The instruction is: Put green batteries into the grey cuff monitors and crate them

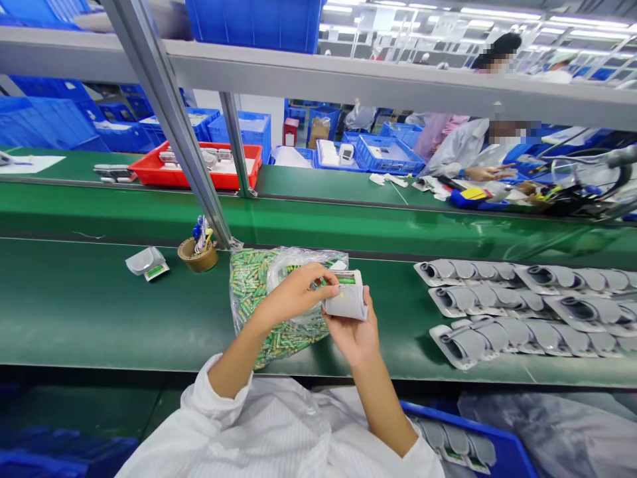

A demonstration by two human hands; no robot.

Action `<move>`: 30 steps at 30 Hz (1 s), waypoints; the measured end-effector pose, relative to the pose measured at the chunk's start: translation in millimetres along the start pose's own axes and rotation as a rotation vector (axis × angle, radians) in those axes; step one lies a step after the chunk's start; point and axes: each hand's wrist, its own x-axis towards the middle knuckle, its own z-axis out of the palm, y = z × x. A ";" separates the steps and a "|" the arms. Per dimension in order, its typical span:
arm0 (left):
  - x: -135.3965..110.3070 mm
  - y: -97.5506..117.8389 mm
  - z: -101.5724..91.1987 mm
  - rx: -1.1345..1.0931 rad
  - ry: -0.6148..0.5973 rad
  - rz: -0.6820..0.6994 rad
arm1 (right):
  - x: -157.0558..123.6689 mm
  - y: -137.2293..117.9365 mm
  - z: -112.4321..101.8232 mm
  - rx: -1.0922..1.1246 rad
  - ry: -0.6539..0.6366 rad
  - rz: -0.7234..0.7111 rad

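Note:
My right hand (354, 335) holds a white wrist blood pressure monitor (357, 277) from below, its grey cuff (347, 302) curled toward me. Green batteries (347, 281) show in its uncovered compartment. My left hand (301, 292) reaches over from the left, thumb and forefinger pinched at the compartment's left end; whatever they grip is hidden. Under both hands lies a clear plastic bag (251, 282) full of green batteries. Another monitor with a grey cuff (148, 262) rests on the bench at the left, a green battery showing in it.
Rows of cuffed monitors (490, 342) lie on the right. A tape roll (198, 255) holding small tools stands beside a metal post (172, 126). Beyond are a red tray (149, 174) and a co-worker's hand (482, 174). A blue bin (512, 451) is below the bench edge.

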 end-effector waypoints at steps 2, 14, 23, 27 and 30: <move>-5.1 3.4 -4.5 -0.001 -0.015 0.014 | -3.0 -3.5 -2.2 -0.029 -0.049 0.041; -39.3 23.0 -8.1 0.094 0.039 0.090 | -21.8 -9.6 6.4 0.136 -0.043 0.202; -48.0 -5.0 -10.1 -0.105 0.180 0.057 | -46.9 -18.0 23.3 0.078 -0.080 0.307; -56.9 11.2 -12.2 -0.098 0.211 0.072 | -46.7 -14.7 22.7 0.052 -0.057 0.269; -62.8 27.0 -9.8 0.027 0.193 0.143 | -44.4 -10.8 21.1 -0.005 -0.037 0.205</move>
